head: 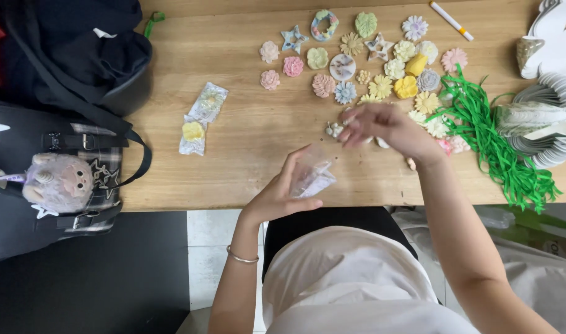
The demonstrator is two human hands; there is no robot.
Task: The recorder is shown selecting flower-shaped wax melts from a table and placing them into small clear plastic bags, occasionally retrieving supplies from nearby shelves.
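My left hand holds a small clear plastic bag above the near edge of the wooden table. My right hand hovers over the table, blurred, fingers pinched near a small white beaded flower piece. Whether it grips anything is unclear. Many pastel flower- and star-shaped pieces lie spread beyond my right hand. Two filled clear bags, one with a yellow piece and one with a pale piece, lie to the left.
A black bag and a plaid bag with a plush toy sit at left. Green shredded strips and a stack of white shell-like dishes fill the right side. A white marker lies at the back.
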